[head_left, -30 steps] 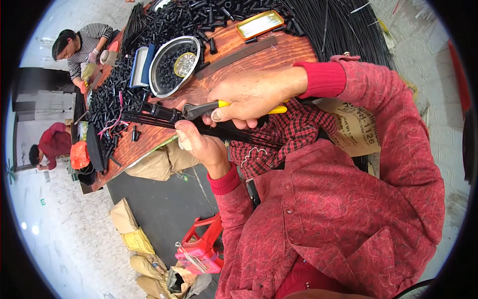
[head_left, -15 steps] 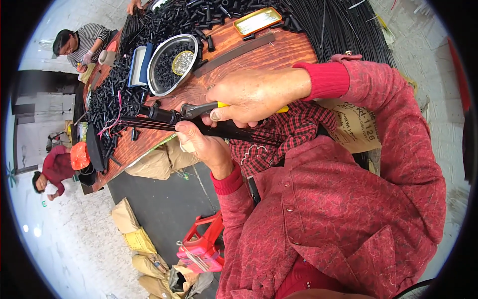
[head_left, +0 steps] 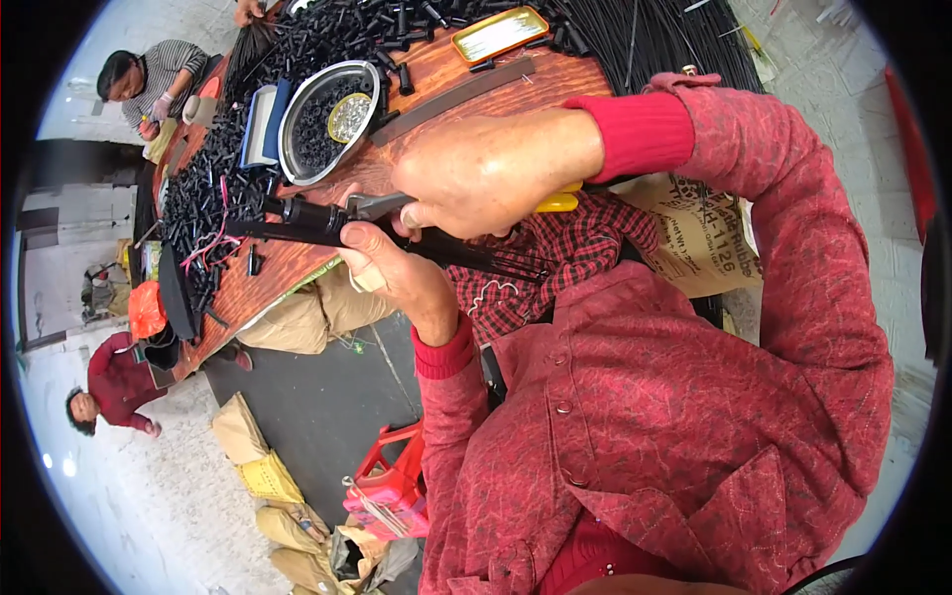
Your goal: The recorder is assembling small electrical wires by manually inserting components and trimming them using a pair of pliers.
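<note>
My right hand [head_left: 486,178] is closed around pliers [head_left: 377,205] with grey metal jaws and yellow handles. The jaws rest at a ribbed black cylindrical fitting [head_left: 309,215], though their exact grip is hidden by my fingers. Thin black rods [head_left: 486,257] run in a bundle from this fitting toward my lap, looking like a folded umbrella frame. My left hand [head_left: 407,283] grips the bundle just below the fitting, thumb on the near side and a fingertip showing behind it. Tape wraps a finger of that hand.
Beyond my hands, the wooden table [head_left: 461,104] bears heaped black tubes [head_left: 193,198], a metal bowl [head_left: 288,149] of small parts, a yellow-rimmed tin [head_left: 501,34] and a dark flat bar [head_left: 451,102]. Long black rods [head_left: 654,45] lie far right. A co-worker [head_left: 159,84] sits across.
The pliers and my right hand have turned slightly against the fitting, and a left fingertip now shows behind it. My view has shifted a little. A person in red at far left has moved.
</note>
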The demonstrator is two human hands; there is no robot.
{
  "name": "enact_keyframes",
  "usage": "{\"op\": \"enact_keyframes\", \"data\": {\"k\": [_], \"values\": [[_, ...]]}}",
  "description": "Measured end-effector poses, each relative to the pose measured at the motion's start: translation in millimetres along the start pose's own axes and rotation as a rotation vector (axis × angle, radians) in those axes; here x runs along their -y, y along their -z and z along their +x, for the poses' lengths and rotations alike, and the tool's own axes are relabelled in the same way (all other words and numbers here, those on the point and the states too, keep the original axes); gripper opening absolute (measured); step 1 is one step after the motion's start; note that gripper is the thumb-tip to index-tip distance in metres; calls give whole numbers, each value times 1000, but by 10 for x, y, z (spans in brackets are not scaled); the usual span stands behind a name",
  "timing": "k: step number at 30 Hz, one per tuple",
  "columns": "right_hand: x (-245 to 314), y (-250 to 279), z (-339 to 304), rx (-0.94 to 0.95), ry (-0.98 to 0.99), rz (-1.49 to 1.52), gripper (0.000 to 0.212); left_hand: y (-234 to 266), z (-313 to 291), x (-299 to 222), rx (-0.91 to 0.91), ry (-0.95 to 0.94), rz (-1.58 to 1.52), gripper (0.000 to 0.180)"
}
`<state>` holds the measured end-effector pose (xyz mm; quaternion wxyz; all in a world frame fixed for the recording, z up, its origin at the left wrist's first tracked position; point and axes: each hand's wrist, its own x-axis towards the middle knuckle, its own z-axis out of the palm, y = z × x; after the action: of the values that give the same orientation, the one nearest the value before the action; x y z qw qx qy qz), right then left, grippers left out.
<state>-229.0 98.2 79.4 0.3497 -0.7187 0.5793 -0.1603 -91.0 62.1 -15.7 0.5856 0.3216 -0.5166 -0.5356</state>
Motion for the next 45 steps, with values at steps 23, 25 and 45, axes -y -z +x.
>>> {"op": "enact_keyframes", "data": {"k": [23,25,45], "values": [[-2063,-588,-67,-610,-45,-735,33,887,390,-554,534,-11,-638,40],[-2048,-631,-132,-779,119,-837,31,991,398,-662,444,6,-711,41],[-1965,-2097,-690,282,-154,234,19,1252,234,-499,377,6,-613,40]]}}
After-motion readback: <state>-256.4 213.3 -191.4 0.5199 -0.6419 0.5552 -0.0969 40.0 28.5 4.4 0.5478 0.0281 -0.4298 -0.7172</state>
